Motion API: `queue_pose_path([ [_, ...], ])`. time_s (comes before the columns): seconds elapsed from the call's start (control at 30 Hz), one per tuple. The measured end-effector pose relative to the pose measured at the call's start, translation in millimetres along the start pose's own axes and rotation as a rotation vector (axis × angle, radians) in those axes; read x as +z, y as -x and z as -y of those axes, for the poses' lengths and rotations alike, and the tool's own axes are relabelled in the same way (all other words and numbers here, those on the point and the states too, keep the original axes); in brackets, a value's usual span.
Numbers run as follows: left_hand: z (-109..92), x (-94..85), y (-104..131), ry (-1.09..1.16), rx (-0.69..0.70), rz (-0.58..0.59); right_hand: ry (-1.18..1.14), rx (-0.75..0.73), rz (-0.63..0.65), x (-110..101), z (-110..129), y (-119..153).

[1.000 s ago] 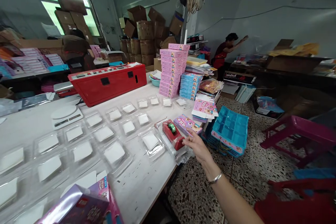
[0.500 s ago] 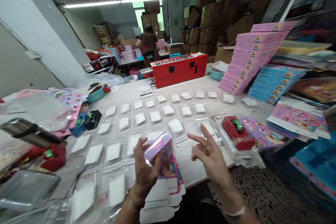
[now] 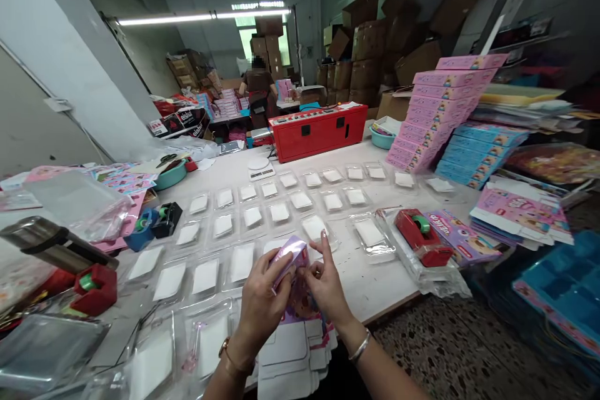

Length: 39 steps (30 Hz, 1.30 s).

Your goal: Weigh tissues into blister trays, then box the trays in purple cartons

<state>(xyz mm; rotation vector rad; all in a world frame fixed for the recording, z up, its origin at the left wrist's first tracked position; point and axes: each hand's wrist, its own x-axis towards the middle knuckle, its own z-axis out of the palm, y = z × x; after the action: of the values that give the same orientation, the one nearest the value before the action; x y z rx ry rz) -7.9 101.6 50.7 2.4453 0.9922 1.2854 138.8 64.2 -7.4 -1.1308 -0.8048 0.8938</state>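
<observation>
A purple printed box is held above a stack of flat printed cartons at the table's near edge. My left hand is wrapped round the box's left side. On its right side, my right hand pinches the box edge with thumb and bent fingers while its index finger points up. Clear plastic trays with white pads, such as one tray, lie in rows beyond and left of my hands. The lower part of the box is partly hidden by my fingers.
A red tape dispenser sits at right, near a plastic-wrapped tray. Pink boxes are stacked at the right back, beside blue boxes. A red machine and a white scale stand behind; a person works farther back.
My right hand has moved left from open air to the purple box and closed on its edge. My left hand still holds the box. The camera view has shifted slightly.
</observation>
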Motion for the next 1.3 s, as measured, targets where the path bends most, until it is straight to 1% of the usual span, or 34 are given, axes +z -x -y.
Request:
queue_pose_path([
  [0.07,-4.4,1.6,7.2,0.081,-0.118,-0.145,0.068,0.038,-0.112,-2.0,-19.4,4.3],
  [0.1,-7.7,3.1,13.2,0.129,-0.203,-0.249,0.046,0.077,-0.134,-4.6,-24.6,5.8],
  [0.13,-11.6,4.7,20.3,0.183,-0.295,-0.358,-0.004,0.122,-0.119,-8.3,-25.1,6.2],
  [0.17,-15.7,6.0,27.9,0.248,-0.381,-0.449,-0.066,0.156,-0.080,-12.9,-20.3,5.2],
  [0.2,-19.6,6.5,35.2,0.317,-0.452,-0.490,-0.120,0.159,-0.029,-18.3,-10.1,2.5],
  [0.23,-22.9,6.0,41.4,0.364,-0.507,-0.496,-0.146,0.131,0.037,-24.0,4.6,-1.8],
  [0.27,-25.2,4.2,45.9,0.376,-0.540,-0.478,-0.125,0.044,0.068,-29.4,22.3,-7.4],
  [0.3,-26.3,1.4,48.2,0.342,-0.547,-0.448,-0.056,-0.076,0.115,-34.1,41.2,-13.7],
  [0.33,-25.9,-2.2,48.0,0.272,-0.528,-0.420,0.065,-0.179,0.188,-37.6,59.3,-20.2],
  [0.37,-24.2,-6.0,45.5,0.186,-0.476,-0.390,0.209,-0.276,0.284,-39.7,74.9,-26.2],
  [0.4,-21.4,-9.3,41.0,0.103,-0.392,-0.350,0.345,-0.367,0.395,-40.3,87.0,-31.1],
  [0.47,-14.1,-13.1,28.9,0.028,-0.144,-0.190,0.555,-0.512,0.589,-38.7,99.3,-36.5],
  [0.5,-10.6,-13.2,22.9,0.027,-0.029,-0.113,0.613,-0.564,0.641,-37.2,100.1,-36.9],
  [0.53,-7.9,-12.3,17.9,0.034,0.059,-0.063,0.640,-0.598,0.642,-35.9,98.6,-35.8],
  [0.57,-6.0,-10.5,14.5,0.037,0.115,-0.043,0.635,-0.613,0.588,-34.9,95.7,-33.5],
  [0.6,-5.4,-8.1,12.9,0.034,0.144,-0.044,0.592,-0.605,0.483,-34.1,92.4,-30.0],
  [0.63,-5.7,-5.4,13.0,0.019,0.154,-0.056,0.518,-0.565,0.362,-33.2,89.3,-25.5],
  [0.67,-6.9,-2.5,14.5,-0.006,0.148,-0.068,0.420,-0.496,0.260,-31.8,86.9,-20.1],
  [0.7,-8.6,0.2,17.0,-0.025,0.133,-0.072,0.310,-0.400,0.201,-29.5,85.2,-14.2],
  [0.73,-10.4,2.7,19.9,-0.030,0.104,-0.084,0.204,-0.283,0.193,-26.1,84.1,-7.9],
  [0.8,-12.9,6.0,24.7,-0.002,0.036,-0.138,0.034,-0.042,0.276,-16.0,82.7,4.3],
  [0.83,-13.2,6.5,25.9,0.013,0.012,-0.163,-0.028,0.051,0.314,-10.0,81.7,9.8],
  [0.87,-12.9,6.1,26.0,0.012,0.013,-0.167,-0.077,0.115,0.324,-4.0,80.0,14.7],
  [0.93,-10.5,2.3,23.1,-0.037,0.087,-0.099,-0.136,0.183,0.301,5.8,73.7,22.2],
  [1.03,-4.8,-9.5,15.2,-0.114,0.184,0.086,-0.154,0.209,0.282,12.1,56.2,26.3],
  [1.07,-3.0,-13.9,13.1,-0.117,0.189,0.126,-0.146,0.200,0.272,12.0,48.8,25.3],
  [1.13,-0.8,-21.1,11.6,-0.117,0.174,0.170,-0.086,0.133,0.221,9.4,34.8,20.6],
  [1.17,-0.9,-22.9,12.6,-0.123,0.165,0.167,-0.037,0.084,0.198,6.9,29.9,17.5],
  [1.23,-4.0,-20.7,17.6,-0.137,0.166,0.109,0.021,-0.008,0.194,-0.4,28.3,13.1],
  [1.3,-10.4,-9.1,24.3,-0.116,0.195,0.013,-0.050,-0.016,0.296,-10.4,38.3,14.0],
])
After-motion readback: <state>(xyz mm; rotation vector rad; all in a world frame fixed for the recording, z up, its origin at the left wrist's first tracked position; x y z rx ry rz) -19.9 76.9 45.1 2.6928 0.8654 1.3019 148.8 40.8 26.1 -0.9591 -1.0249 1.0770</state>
